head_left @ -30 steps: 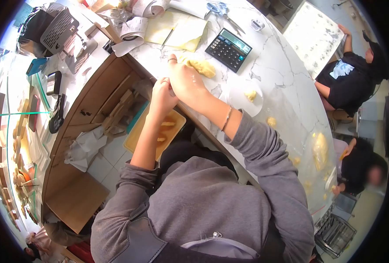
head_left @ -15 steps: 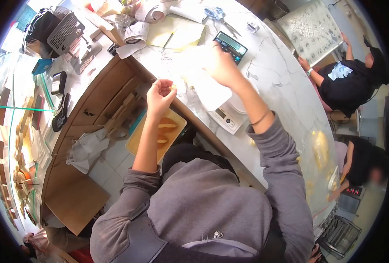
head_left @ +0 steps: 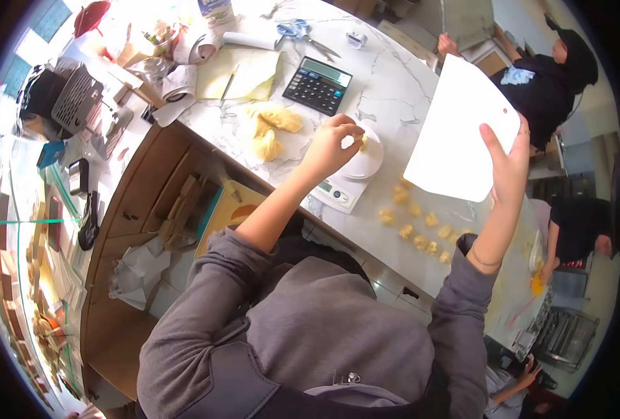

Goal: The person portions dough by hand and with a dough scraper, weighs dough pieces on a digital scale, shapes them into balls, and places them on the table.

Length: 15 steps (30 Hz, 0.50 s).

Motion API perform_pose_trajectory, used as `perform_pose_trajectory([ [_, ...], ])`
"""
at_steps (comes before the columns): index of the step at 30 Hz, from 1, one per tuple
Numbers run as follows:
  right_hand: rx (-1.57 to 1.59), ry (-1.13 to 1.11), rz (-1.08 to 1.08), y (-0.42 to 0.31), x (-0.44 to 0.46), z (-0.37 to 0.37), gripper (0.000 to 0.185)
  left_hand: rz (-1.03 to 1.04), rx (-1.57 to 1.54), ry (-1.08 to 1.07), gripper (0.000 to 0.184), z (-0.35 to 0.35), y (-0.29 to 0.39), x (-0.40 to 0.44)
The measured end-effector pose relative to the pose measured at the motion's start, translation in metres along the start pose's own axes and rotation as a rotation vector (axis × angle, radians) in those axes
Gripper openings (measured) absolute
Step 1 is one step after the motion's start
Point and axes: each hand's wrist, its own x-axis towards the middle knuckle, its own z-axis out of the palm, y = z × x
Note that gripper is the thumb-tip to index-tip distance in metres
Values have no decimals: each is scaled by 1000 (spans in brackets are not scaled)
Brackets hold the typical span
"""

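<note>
My left hand (head_left: 334,143) is over the round plate of a white kitchen scale (head_left: 336,194), its fingertips pinched on a small piece of yellow dough (head_left: 363,144). In my right hand (head_left: 507,164) is a white plastic dough scraper (head_left: 456,133), a broad sheet with rounded corners and a small hole, raised above the counter. A larger lump of yellow dough (head_left: 268,129) lies left of my left hand. Several small dough pieces (head_left: 420,241) sit in loose rows right of the scale, below the scraper.
Behind the scale on the marble counter (head_left: 387,84) are a calculator (head_left: 317,84), blue-handled scissors (head_left: 303,35) and yellow paper (head_left: 244,73) with a pen. A yellow tray (head_left: 219,218) is below the counter edge. Co-workers (head_left: 547,84) stand along the far right side, one handling a large tray.
My right hand has swung right with the scraper, away from the calculator. My left hand has moved right to the scale with the dough piece. The dough lump and small pieces now show.
</note>
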Motion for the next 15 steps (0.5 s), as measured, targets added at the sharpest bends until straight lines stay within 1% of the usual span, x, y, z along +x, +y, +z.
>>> perform_pose_trajectory([
  [2, 14, 32, 57, 3, -12, -12, 46, 32, 36, -92, 18, 15, -8, 7],
  [3, -2, 46, 67, 5, -18, -15, 47, 14, 101, -177, 17, 22, -18, 7],
  [6, -7, 85, 58, 10, -31, -20, 46, 12, 391, -326, 15, 26, -20, 7],
  [7, -9, 97, 66, 11, -34, -21, 46, 21, 443, -374, 19, 23, -18, 9],
  [10, -35, 126, 96, 12, -40, -25, 46, 80, 428, -389, 24, 8, -7, 10],
  [11, -47, 133, 109, 13, -41, -27, 46, 87, 373, -356, 33, 3, -5, 7],
  [14, -84, 135, 106, 15, -46, -32, 45, 1, 8, -91, 40, -16, 3, -1],
  [15, -101, 144, 115, 14, -48, -34, 45, -8, 106, 7, 42, -28, -1, -8],
])
